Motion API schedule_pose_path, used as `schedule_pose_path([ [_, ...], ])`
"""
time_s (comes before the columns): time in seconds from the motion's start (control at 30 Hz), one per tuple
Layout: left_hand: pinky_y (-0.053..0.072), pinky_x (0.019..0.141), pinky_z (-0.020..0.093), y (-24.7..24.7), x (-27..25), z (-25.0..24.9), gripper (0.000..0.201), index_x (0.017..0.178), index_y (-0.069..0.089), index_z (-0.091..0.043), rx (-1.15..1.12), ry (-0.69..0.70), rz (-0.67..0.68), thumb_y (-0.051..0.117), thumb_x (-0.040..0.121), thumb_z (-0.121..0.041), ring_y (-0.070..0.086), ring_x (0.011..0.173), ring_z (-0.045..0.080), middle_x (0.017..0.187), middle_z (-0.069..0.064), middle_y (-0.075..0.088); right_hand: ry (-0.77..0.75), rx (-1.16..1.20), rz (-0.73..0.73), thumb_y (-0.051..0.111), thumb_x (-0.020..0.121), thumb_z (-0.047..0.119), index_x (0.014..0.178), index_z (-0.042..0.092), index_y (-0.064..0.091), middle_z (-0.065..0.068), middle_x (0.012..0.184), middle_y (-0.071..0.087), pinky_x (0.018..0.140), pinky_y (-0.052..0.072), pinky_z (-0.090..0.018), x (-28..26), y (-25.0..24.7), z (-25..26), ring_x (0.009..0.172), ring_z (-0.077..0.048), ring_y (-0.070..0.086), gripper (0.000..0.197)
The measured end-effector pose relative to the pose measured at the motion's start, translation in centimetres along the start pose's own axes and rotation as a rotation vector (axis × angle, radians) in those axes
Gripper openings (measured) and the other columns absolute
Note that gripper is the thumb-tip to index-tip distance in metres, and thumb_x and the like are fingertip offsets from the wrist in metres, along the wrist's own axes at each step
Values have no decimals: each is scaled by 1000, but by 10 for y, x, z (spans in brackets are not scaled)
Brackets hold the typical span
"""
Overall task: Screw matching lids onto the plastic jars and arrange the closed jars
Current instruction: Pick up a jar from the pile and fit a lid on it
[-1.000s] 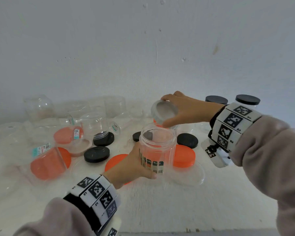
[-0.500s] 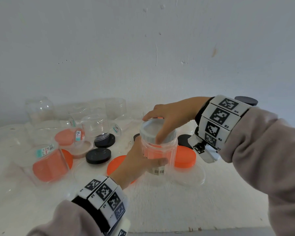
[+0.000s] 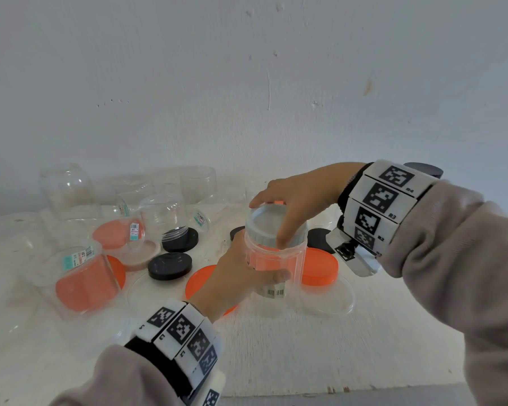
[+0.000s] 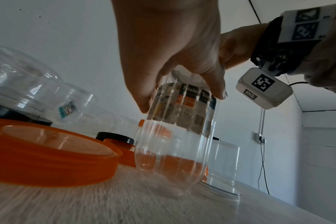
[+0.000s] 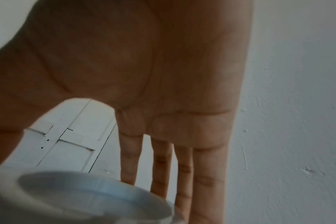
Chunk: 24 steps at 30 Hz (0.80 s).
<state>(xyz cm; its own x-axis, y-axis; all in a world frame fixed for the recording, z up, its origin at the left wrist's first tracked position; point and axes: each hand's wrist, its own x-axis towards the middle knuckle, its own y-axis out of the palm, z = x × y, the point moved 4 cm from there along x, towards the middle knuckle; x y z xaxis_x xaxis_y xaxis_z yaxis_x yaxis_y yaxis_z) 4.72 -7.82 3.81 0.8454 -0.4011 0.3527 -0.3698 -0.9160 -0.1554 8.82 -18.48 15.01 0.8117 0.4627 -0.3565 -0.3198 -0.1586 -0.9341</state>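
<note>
A clear ribbed plastic jar (image 3: 294, 263) (image 4: 175, 151) with a printed label stands upright on the white table (image 3: 320, 347). My left hand (image 3: 247, 273) (image 4: 182, 91) grips its body from the left, thumb across the front. A white ridged lid (image 3: 264, 227) (image 5: 82, 195) sits on the jar's mouth. My right hand (image 3: 288, 206) (image 5: 136, 174) reaches in from the right and grips the lid's rim from above, thumb on the near side and fingers over the far edge.
Loose orange lids (image 3: 320, 266) (image 3: 200, 282) (image 4: 48, 151) and black lids (image 3: 169, 265) lie around the jar. Several empty clear jars (image 3: 165, 218) stand or lie at the left and back. A black-lidded jar (image 3: 423, 169) stands behind my right wrist. A clear lid (image 3: 326, 300) lies at the right.
My right hand carried the white lid from behind the jar down onto its mouth and now grips it there. My left hand has kept its hold on the jar.
</note>
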Motion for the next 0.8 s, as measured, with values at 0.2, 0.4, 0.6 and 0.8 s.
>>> schedule_pose_path([
  [0.2, 49, 74, 10, -2, -1, 4, 68, 99, 52, -68, 22, -15, -16, 83, 67, -17, 62, 100, -3, 106, -22, 66, -19, 15, 16, 75, 75, 47, 145, 45, 28, 15, 136, 34, 101, 37, -33, 0, 3, 2, 131, -15, 35, 85],
  [0.4, 48, 73, 7, -3, 0, 8, 70, 101, 49, -70, 25, -32, -24, 85, 68, -21, 61, 100, -5, 108, -23, 65, -24, 7, 14, 75, 74, 50, 145, 44, 29, 17, 127, 34, 97, 36, -31, -2, 2, 2, 129, -14, 37, 86],
  [0.6, 50, 77, 13, 1, 2, 5, 68, 108, 53, -63, 28, -14, -15, 83, 69, -15, 62, 103, 1, 109, -17, 67, 47, -64, -23, 62, 67, 77, 134, 36, 44, 9, 125, 49, 86, 50, -35, -2, 6, 5, 96, -16, 66, 81],
  [0.8, 48, 76, 8, 1, 0, 6, 72, 107, 52, -66, 1, -1, 5, 81, 73, -10, 62, 101, -3, 109, -21, 66, 93, -74, 2, 59, 64, 83, 137, 31, 40, 8, 130, 52, 78, 44, -30, -1, 7, 3, 94, -10, 59, 92],
])
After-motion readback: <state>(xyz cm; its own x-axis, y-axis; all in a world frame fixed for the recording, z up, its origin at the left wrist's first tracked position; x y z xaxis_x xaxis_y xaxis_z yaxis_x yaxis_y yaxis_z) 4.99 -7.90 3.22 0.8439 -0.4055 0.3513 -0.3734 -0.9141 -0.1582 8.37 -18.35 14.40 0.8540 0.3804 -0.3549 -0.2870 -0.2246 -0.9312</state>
